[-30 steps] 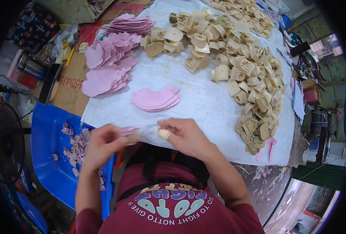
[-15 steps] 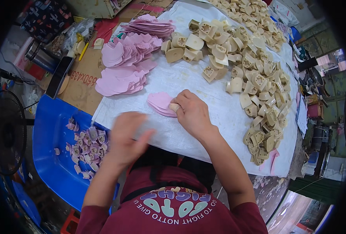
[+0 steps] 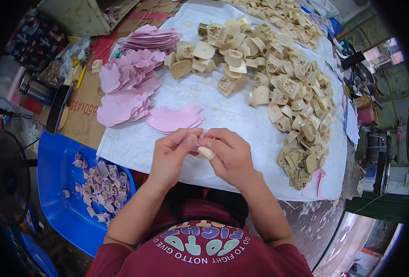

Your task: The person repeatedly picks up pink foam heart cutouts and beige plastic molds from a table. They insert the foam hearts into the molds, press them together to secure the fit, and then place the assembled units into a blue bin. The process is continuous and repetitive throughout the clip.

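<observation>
My left hand (image 3: 172, 154) and my right hand (image 3: 230, 154) meet above the near edge of the white sheet. Both are closed, their fingers pinching a pink cut piece (image 3: 195, 144) that shows only in slivers between them. A tan cover wraps my right thumb. Just beyond my hands lies a small stack of pink cut pieces (image 3: 174, 118), fanned out flat. Larger overlapping stacks of the same pink pieces (image 3: 121, 108) sit farther left. Whether anything else is inside my grip is hidden by the fingers.
Beige moulded plastic heel-like parts (image 3: 285, 87) are heaped across the far and right side of the white sheet (image 3: 204, 108). A blue tub (image 3: 57, 184) at left holds several pink-covered parts. A phone (image 3: 59, 108), a yellow pen (image 3: 81, 77) and a fan (image 3: 10, 177) stand beyond it.
My left hand has come right to join my right hand. The right hand has left the small pink stack, and a pink piece is now between both hands. The whole view has shifted slightly.
</observation>
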Demonstrator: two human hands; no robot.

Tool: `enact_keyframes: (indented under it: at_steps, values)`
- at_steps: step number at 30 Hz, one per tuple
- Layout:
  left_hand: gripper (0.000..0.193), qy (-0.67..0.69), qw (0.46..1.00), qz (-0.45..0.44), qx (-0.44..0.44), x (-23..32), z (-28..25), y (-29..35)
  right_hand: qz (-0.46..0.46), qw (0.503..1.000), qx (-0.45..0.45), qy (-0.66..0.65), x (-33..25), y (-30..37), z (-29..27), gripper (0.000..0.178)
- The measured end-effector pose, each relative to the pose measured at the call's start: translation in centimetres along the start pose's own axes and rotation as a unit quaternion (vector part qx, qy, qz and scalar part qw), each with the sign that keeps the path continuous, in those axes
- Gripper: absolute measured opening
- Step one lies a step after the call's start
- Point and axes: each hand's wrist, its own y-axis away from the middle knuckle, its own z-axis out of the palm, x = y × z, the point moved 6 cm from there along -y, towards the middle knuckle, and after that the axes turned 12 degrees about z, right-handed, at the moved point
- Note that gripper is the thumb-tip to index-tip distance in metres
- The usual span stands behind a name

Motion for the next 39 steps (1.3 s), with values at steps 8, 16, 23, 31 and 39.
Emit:
enact_keyframes:
  at_steps: [8, 16, 23, 31, 39]
  values:
    - [0.034, 0.202, 0.973, -0.102, 0.050, 1.4, 1.6, -0.3, -0.024, 0.893, 0.016, 0.449, 9.2, -4.3, -4.9, 0.039]
    - [0.037, 0.294, 0.948, -0.099, 0.077, 0.8, 1.8, -0.1, 0.025, 0.964, 0.029, 0.262, 7.6, 0.0, -5.8, 0.034]
    - [0.045, 0.289, 0.952, -0.096, 0.026, 0.2, 8.0, -2.2, 0.234, 0.949, 0.144, 0.154, 6.8, 4.9, -6.6, 0.052]
    - [0.047, 0.240, 0.968, -0.069, -0.008, -6.7, 13.9, -4.1, 0.342, 0.792, 0.162, -0.480, 10.0, 7.4, -3.5, 0.045]
    - [0.050, 0.246, 0.965, -0.069, 0.051, -2.0, 9.9, -3.0, 0.316, 0.937, -0.002, -0.148, 4.9, 6.2, -1.6, 0.046]
